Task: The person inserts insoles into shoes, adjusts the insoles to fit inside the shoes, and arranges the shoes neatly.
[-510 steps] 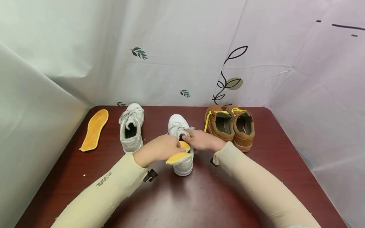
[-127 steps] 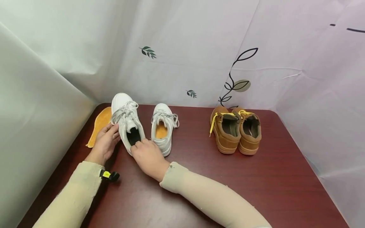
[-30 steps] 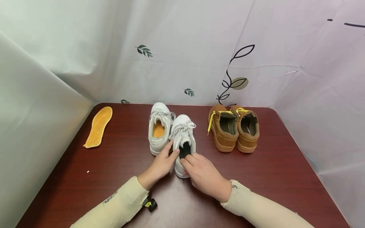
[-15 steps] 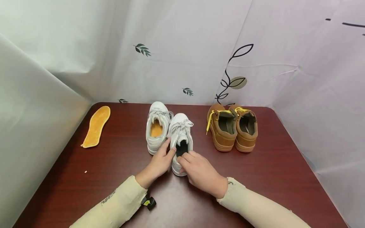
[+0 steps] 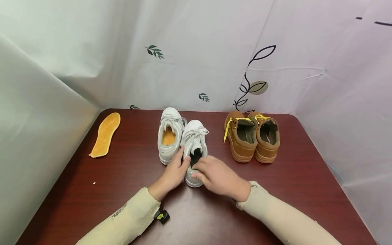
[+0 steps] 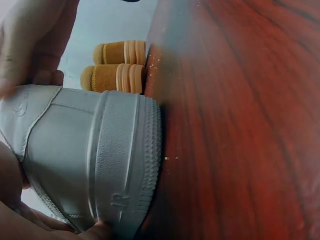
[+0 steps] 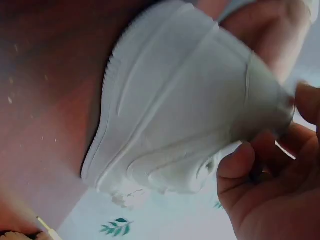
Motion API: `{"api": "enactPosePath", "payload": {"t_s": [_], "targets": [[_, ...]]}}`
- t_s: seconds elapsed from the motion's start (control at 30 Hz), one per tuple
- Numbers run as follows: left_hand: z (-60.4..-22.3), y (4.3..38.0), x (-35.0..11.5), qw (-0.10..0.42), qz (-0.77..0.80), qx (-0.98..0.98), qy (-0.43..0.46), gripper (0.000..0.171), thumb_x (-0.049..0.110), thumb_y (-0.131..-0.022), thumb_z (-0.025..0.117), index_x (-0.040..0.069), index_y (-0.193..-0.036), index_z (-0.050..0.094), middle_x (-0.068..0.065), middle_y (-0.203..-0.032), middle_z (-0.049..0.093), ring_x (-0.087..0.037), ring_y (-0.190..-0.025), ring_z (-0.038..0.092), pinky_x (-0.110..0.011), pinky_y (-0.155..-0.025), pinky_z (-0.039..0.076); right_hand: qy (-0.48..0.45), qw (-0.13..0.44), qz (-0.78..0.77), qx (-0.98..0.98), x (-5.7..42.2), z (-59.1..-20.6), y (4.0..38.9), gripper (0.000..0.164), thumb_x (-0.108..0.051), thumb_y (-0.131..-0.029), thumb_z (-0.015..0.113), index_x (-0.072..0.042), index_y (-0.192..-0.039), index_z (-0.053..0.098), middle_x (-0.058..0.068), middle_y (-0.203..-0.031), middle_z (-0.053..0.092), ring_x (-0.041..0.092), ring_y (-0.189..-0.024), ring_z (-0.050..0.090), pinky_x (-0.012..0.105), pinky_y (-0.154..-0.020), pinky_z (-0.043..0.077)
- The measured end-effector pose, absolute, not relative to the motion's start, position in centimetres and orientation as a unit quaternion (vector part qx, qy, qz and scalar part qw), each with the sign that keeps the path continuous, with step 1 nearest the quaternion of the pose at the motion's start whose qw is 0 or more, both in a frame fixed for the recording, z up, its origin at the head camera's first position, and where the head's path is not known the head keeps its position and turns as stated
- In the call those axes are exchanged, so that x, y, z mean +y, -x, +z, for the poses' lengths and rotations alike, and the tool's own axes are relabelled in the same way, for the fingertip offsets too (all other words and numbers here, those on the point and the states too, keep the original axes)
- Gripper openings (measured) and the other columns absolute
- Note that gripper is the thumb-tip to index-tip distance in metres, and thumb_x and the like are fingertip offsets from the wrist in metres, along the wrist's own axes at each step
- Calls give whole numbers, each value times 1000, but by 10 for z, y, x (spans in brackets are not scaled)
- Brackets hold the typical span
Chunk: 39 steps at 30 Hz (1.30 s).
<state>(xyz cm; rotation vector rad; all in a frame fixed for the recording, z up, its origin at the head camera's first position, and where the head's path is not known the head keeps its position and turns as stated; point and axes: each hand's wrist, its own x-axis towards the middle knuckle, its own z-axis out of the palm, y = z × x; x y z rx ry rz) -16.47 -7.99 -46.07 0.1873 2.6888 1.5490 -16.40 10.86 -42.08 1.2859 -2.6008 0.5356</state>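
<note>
A white lace-up sneaker (image 5: 193,131) stands at mid-table, toe away from me, its dark inside showing. My left hand (image 5: 169,175) holds its left side, thumb by the collar. With curled fingers my right hand (image 5: 220,178) grips the heel collar; in the right wrist view its fingers (image 7: 237,162) are at the opening's edge. The left wrist view shows the grey-white heel (image 6: 70,130) close up, sole on the table. Just left stands the other white sneaker (image 5: 166,151), with a fuzzy yellow insole (image 5: 168,136) inside. A loose yellow insole (image 5: 105,136) lies flat at far left.
Two brown shoes (image 5: 243,149) with yellow laces stand side by side at the right back. A small white scrap (image 5: 94,183) lies on the dark red table (image 5: 128,149). A pale curtain (image 5: 183,75) hangs behind and at both sides.
Earlier, an insole was being pushed into one sneaker, which now stands at left. The second sneaker has come from the left to the middle. My right hand has shifted slightly at its heel.
</note>
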Motion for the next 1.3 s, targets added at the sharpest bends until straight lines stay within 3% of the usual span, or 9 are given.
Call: {"api": "enactPosePath", "payload": {"t_s": [0.17, 0.27, 0.6, 0.97, 1.2, 1.3], "targets": [[-461, 165, -77, 8, 497, 865, -72, 60, 19, -106, 45, -11, -153, 24, -40, -156, 33, -47, -145, 33, -65, -121, 29, -408, 172, 166, -881, 113, -412, 193, 17, -24, -92, 71, -12, -104, 72, 5, -100, 71, 23, -90, 61, 42, -80, 56], [-462, 165, -73, 9, 504, 860, -77, 61, 19, -106, 45, -11, -154, 22, -38, -159, 30, -44, -147, 30, -62, -123, 27, -393, 217, 111, -887, 113, -413, 208, 25, -21, -85, 77, -12, -107, 70, 7, -103, 68, 27, -87, 58, 43, -75, 54], [-461, 163, -67, 2, 502, 861, -80, 62, 19, -105, 47, -10, -154, 23, -35, -160, 30, -41, -148, 31, -59, -124, 27, -389, 246, 69, -885, 108, -424, 226, 18, -25, -86, 74, -12, -96, 69, 6, -88, 69, 29, -80, 54, 44, -67, 51], [-461, 160, -69, 1, 492, 867, -83, 58, 15, -105, 43, -15, -152, 23, -42, -156, 32, -47, -145, 32, -64, -122, 28, -330, 206, 180, -903, 102, -427, 238, 15, -21, -88, 67, -12, -80, 59, 3, -76, 55, 25, -75, 49, 41, -69, 49], [-460, 161, -71, 7, 497, 864, -84, 60, 15, -106, 43, -14, -153, 21, -41, -157, 29, -46, -147, 29, -64, -123, 26, -293, 188, 245, -905, 100, -430, 246, 10, -19, -92, 62, -11, -87, 59, 7, -84, 58, 21, -72, 53, 43, -65, 53], [-461, 162, -70, 12, 499, 863, -84, 60, 14, -106, 44, -15, -153, 19, -41, -158, 27, -46, -147, 28, -63, -123, 25, -278, 174, 259, -908, 100, -430, 248, 8, -18, -93, 61, -11, -94, 62, 7, -90, 64, 22, -77, 58, 45, -70, 56]]}}
